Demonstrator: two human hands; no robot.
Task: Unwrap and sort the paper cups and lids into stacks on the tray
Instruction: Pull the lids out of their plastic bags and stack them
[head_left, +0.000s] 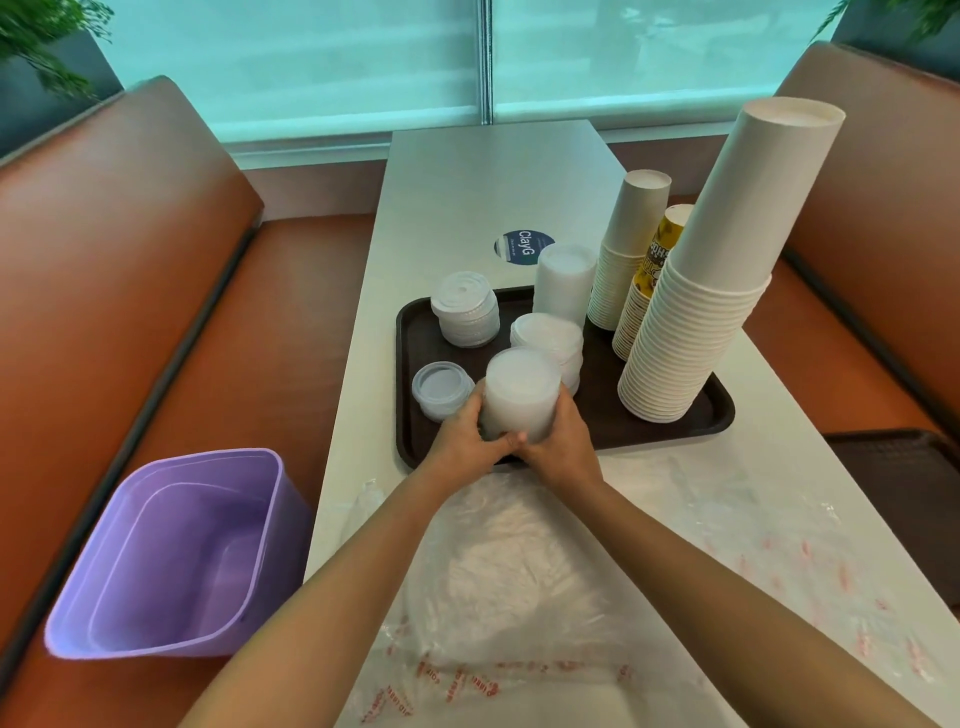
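Both of our hands wrap a stack of frosted lids (521, 395): our left hand (464, 438) curls round its left side, our right hand (558, 439) round its right, thumbs meeting in front. This translucent, cylindrical stack stands at the near edge of the dark brown tray (602, 410), which has rounded corners and a raised rim. On the tray with it are a low stack of clear rimmed lids (441, 388), a ridged white lid stack (466, 309), two more frosted lid stacks (550, 340) (564, 283), and tall tapering stacks of smooth white paper cups (696, 317) (626, 260), with a yellow printed cup stack (647, 280) between them. Crinkled clear wrapping (519, 571) with red print lies on the pale worktop (488, 182). Beside it, a glossy purple bin (176, 556) sits on the orange bench seat (130, 218).
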